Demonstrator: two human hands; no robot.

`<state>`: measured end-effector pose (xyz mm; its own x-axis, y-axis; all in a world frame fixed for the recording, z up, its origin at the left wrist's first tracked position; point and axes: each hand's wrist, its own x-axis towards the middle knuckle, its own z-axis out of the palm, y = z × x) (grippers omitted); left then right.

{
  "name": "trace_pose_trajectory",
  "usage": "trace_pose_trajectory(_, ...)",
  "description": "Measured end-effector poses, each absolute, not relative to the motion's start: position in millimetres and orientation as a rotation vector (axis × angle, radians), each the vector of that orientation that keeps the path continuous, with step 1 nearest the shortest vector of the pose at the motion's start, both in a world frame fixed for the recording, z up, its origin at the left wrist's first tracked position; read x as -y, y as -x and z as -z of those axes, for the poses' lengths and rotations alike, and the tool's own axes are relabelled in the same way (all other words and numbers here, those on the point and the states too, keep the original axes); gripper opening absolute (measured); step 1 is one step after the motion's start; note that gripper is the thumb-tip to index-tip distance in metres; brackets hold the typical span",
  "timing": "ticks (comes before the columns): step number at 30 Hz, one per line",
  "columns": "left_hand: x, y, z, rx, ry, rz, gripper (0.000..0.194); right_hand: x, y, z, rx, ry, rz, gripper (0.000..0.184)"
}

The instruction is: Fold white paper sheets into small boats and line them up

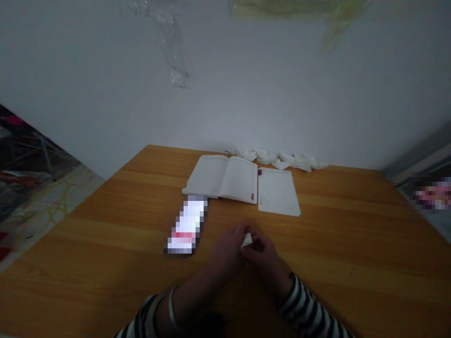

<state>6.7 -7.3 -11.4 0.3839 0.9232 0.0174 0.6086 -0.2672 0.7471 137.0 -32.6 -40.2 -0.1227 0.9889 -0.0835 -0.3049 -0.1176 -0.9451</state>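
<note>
Between my two hands is a small piece of folded white paper point(247, 240), with one pointed corner showing. My left hand point(229, 249) is closed around it from the left, its fingertips at the far side. My right hand point(263, 252) pinches it from the right, thumb in front. Both hands meet just above the wooden table point(317, 263). Most of the paper is hidden by the fingers. Left of my hands lies a phone point(186, 225) with a lit, blurred screen.
An open notebook point(223, 178) lies beyond the phone, with a loose white sheet point(278, 191) to its right. Crumpled white paper point(282, 158) runs along the table's back edge by the wall point(225, 94). Clear plastic tape point(174, 51) hangs on the wall.
</note>
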Motion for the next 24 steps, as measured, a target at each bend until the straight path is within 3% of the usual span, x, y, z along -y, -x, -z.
trace_pose_trajectory(4, 10, -12, 13, -1.221, -1.992, -0.669, 0.032, 34, -136, 40, 1.094, 1.130, -1.264, 0.050)
trace_pose_trajectory(9, 9, -11, 10, -0.902, -1.796, -0.803, 0.054, 23, -153, 44, 1.066, 1.132, -1.194, 0.022)
trace_pose_trajectory(14, -6, -3, 15, -0.809, -1.365, -0.773, 0.033, 11, -168, 41, 1.033, 1.023, -1.277, 0.035)
trace_pose_trajectory(20, -16, 5, 17, -0.712, -1.088, -0.701, 0.051, 14, -168, 33, 1.113, 0.938, -1.459, 0.022)
trace_pose_trajectory(24, -15, 0, 17, -0.769, -0.856, -0.794, 0.042, 15, -167, 36, 0.943, 0.918, -1.477, 0.022)
